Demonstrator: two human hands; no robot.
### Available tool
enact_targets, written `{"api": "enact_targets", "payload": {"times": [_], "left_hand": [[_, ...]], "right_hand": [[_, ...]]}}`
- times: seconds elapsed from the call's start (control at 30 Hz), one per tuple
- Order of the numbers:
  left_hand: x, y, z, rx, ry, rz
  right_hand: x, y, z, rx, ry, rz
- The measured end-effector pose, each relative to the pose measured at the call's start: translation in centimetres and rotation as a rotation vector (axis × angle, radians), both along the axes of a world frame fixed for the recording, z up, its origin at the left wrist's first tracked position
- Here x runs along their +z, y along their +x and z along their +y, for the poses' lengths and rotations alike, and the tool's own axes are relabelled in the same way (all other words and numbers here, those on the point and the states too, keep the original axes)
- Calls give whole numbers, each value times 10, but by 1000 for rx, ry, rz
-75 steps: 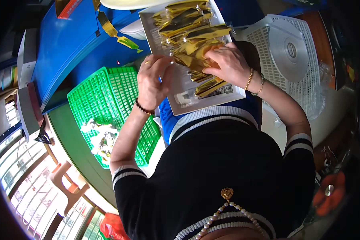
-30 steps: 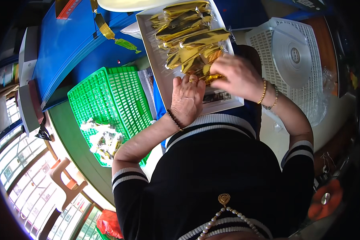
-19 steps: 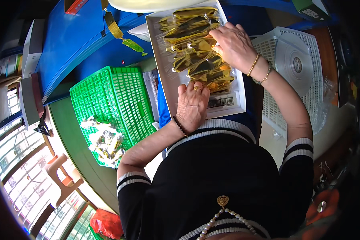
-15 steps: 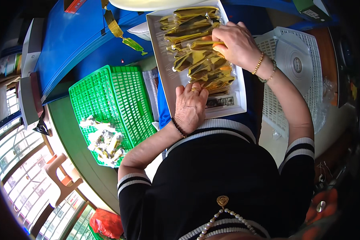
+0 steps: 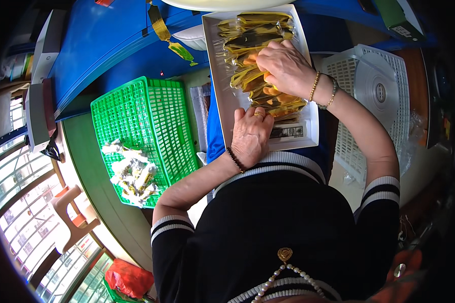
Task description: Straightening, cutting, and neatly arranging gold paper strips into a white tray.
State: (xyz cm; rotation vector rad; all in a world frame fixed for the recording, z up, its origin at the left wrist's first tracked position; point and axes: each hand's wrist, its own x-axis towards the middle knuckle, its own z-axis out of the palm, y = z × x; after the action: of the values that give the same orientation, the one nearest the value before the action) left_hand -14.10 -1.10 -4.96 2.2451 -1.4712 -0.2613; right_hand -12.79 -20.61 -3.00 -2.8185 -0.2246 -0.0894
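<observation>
A shallow white box rests on my lap. Inside it, golden foil packets in clear film stand packed in a row, tilted against one another. My right hand is over the middle of the row, fingers bent down and closed on packets there; the fingertips are partly hidden among the foil. At the near end of the row, my left hand lies over the box's near left part, its fingers together and curled against the last packets. A printed black-and-white strip shows beside it on the box floor.
To the left stands a green plastic basket with silvery-gold wrapped pieces. A white basket holding a round, clear lid-like disc is on the right. Beyond the box are a blue table and a pale round rim.
My right hand has shifted from the packets' right ends in over the middle of the row, where the foil looks more ruffled. My left hand stays at the near end.
</observation>
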Motion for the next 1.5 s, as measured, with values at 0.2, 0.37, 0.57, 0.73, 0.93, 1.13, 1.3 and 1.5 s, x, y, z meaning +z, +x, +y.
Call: {"api": "enact_targets", "payload": {"times": [0.2, 0.37, 0.57, 0.73, 0.93, 1.13, 1.3, 1.5], "left_hand": [[0, 1, -1, -10, 0, 8], [-4, 3, 2, -13, 4, 23], [-1, 1, 0, -23, 17, 11], [-1, -1, 2, -1, -14, 7], [6, 1, 7, -77, -22, 0], [8, -4, 12, -58, -128, -28], [7, 6, 7, -44, -12, -106], [1, 5, 6, -32, -37, -3]], "right_hand": [[6, 5, 2, -36, 34, 87], [36, -3, -13, -150, 329, 334], [16, -35, -9, -37, 251, 261], [12, -43, 5, -58, 66, 96], [17, -57, 13, -54, 157, 110], [-4, -73, 27, -17, 277, 158], [-8, -68, 29, -37, 278, 158], [1, -65, 15, -42, 355, 346]]}}
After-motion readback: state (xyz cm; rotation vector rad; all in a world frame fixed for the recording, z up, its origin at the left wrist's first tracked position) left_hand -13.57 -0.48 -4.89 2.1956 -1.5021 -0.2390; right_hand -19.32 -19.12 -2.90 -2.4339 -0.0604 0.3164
